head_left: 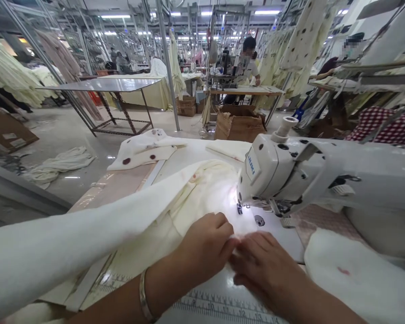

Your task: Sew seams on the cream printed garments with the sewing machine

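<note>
Cream fabric point(211, 193) spread at presser foot point(239, 209) of white JUKI sewing machine point(273, 164); left hand point(207, 245), right hand point(265, 263), fingertips meeting, both pinching fabric edge.

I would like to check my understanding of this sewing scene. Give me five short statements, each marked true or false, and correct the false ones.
1. The left hand and the right hand come close together at the pale cloth. True.
2. Nothing is worn on the left hand's wrist. False: it wears a bracelet.
3. The pale cloth is brightly lit beside the sewing machine. True.
4. No numbers are visible below the hands in the picture. False: a ruler scale shows numbers there.
5. An open cardboard box is visible beyond the sewing machine. True.
</note>
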`<action>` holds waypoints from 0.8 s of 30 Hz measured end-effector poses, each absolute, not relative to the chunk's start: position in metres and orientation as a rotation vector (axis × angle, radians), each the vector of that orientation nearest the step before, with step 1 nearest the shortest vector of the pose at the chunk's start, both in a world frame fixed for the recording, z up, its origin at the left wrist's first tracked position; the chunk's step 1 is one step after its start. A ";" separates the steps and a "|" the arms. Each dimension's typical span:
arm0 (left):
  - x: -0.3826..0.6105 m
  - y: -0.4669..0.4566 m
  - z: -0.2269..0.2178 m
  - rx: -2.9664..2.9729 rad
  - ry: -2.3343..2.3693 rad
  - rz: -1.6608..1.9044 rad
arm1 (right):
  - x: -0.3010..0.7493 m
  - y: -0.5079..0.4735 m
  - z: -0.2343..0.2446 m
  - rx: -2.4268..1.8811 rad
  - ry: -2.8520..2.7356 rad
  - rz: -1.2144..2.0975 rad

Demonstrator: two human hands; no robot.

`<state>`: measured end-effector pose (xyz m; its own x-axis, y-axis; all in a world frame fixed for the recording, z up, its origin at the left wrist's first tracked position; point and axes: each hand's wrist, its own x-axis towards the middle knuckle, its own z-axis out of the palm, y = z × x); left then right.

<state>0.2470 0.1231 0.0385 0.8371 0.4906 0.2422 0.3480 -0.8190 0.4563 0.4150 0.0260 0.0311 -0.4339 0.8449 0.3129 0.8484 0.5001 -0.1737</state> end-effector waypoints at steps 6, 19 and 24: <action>0.241 0.116 0.012 2.789 0.541 0.467 | 0.437 0.028 0.023 -1.460 -2.273 0.087; 0.260 0.143 0.022 2.754 0.458 0.532 | 0.462 0.044 0.028 -1.561 -2.301 -0.404; 0.257 0.143 0.016 2.718 0.424 0.601 | 0.438 0.048 0.023 -1.417 -2.303 -0.269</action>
